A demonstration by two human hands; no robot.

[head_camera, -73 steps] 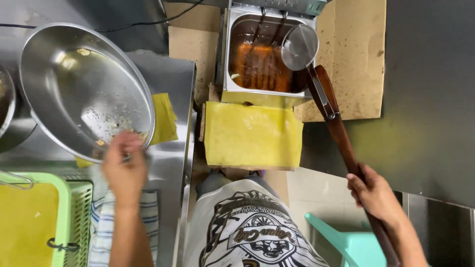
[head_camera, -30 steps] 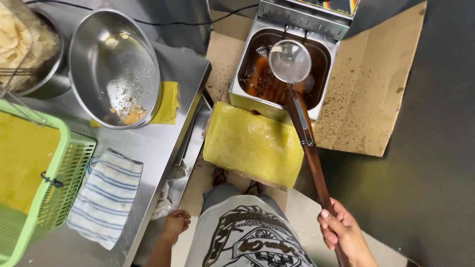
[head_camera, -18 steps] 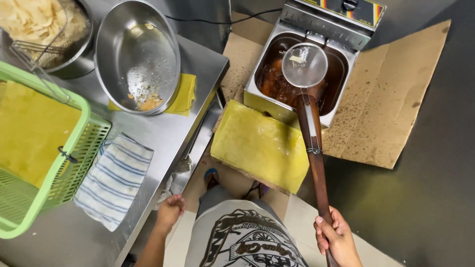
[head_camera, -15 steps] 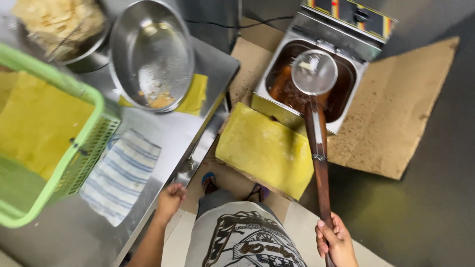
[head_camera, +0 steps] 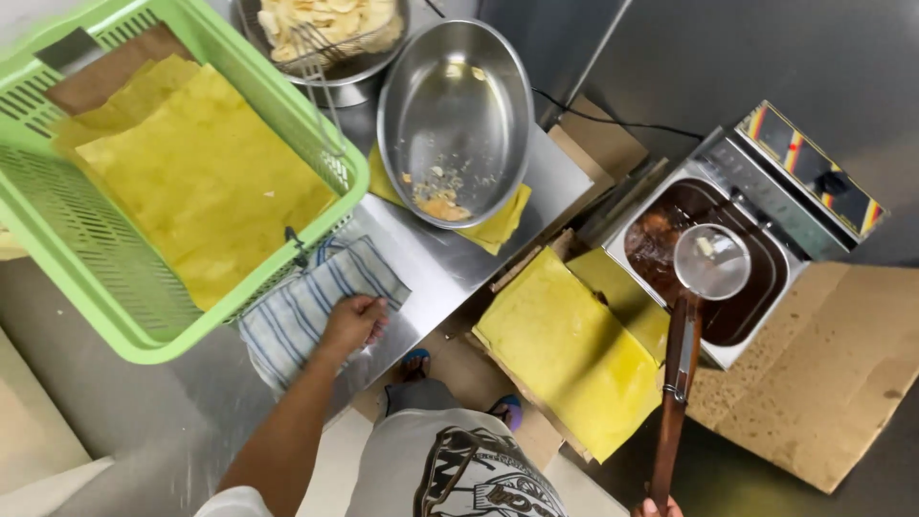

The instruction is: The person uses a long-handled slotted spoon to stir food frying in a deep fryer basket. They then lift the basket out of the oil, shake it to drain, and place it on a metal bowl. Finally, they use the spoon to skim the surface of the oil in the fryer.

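On the brushed steel desk [head_camera: 450, 278], the left hand [head_camera: 352, 322] lies knuckles-up on a soft white cloth with thin blue stripes [head_camera: 306, 306], fingers curled into its folds; how tight that grip is cannot be told. At ten o'clock from the hand sits a lime-green slotted plastic basket [head_camera: 86, 239] lined with oil-stained yellow paper. At one o'clock a round, shiny steel bowl [head_camera: 458, 115] leans tilted on a folded yellow sheet, crumbs and a few golden scraps gathered at its low edge. At twelve o'clock, by the top edge, another metal bowl holds pale fried chips [head_camera: 330, 19] under a wire scoop. The right hand [head_camera: 657, 506] shows only as fingertips at the bottom edge, closed on the end of a long brown wooden handle [head_camera: 673, 393]; its round mesh skimmer [head_camera: 711, 261] hangs over the dark oil of a boxy steel fryer [head_camera: 737, 258] at three o'clock. Flat brown cardboard [head_camera: 823, 383] and yellow paper [head_camera: 574, 354] lie beside the fryer.
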